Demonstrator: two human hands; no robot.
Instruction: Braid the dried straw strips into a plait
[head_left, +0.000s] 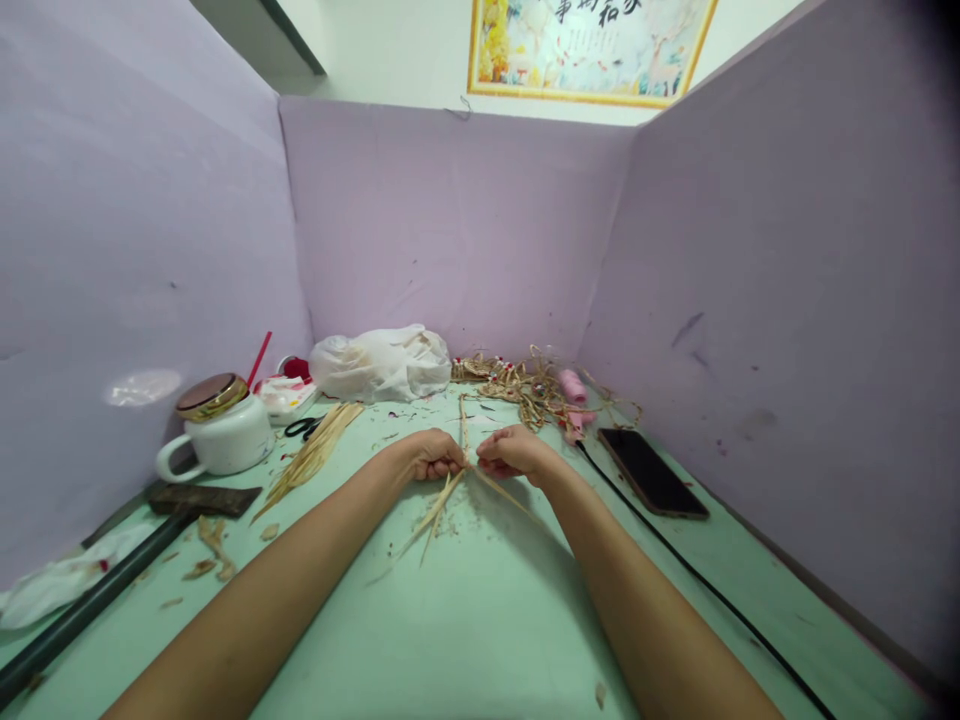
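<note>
A thin braided straw cord [464,420] runs away from me along the green table, and its loose straw strands [435,512] fan out towards me. My left hand [436,456] is closed on strands at the left of the braid's near end. Close by on the right, my right hand [511,452] pinches a strand that trails off to the lower right. The fingertips of both hands almost meet at the braid. A bundle of flat dry straw strips [315,450] lies to the left, beside black scissors [301,427].
At left stand a white lidded mug [229,438] and a hammer [202,500]. A white plastic bag [382,362] and a heap of braided cord [529,390] lie at the back. Pink thread [572,386], a black cable [675,565] and a phone [652,473] are at right.
</note>
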